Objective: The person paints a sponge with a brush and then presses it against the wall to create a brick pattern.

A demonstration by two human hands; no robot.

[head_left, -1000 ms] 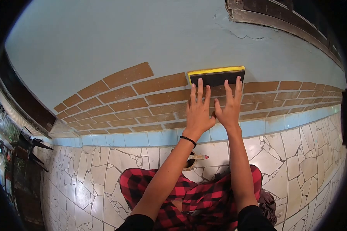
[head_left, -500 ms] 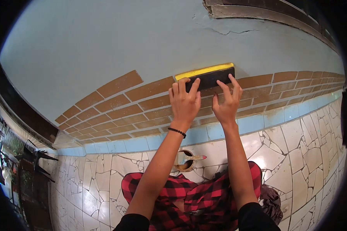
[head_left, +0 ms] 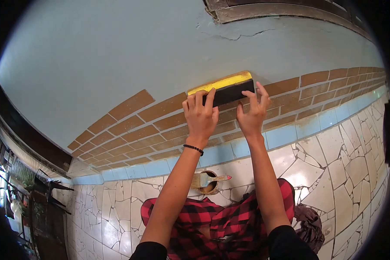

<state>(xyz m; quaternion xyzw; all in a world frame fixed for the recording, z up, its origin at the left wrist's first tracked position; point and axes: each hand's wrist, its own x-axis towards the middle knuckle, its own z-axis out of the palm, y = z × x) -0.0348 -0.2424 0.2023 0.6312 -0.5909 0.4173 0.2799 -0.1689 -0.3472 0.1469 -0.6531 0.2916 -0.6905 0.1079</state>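
A long block (head_left: 229,92) with a black back and a thick yellow sponge-like layer lies against the pale grey wall, at the top row of brown painted bricks (head_left: 164,107). Its yellow upper side shows, with brown smears along the far edge. My left hand (head_left: 200,115) grips the left half, fingertips over the black back and thumb below it. My right hand (head_left: 253,110) holds the right end more lightly: one fingertip rests on the black face, the thumb is near the lower edge, and other fingers are spread past the end.
On the tiled floor (head_left: 273,162) below, a paintbrush (head_left: 212,178) lies across a round pot of brown paint (head_left: 209,188). Light blue tiles (head_left: 281,137) edge the wall's foot. Dark crumpled plastic (head_left: 308,223) lies by my right knee; a dark chair (head_left: 52,190) stands far left.
The block has tipped, so more of its yellow layer shows. My right hand's fingers have shifted towards and past its right end. My view has turned slightly.
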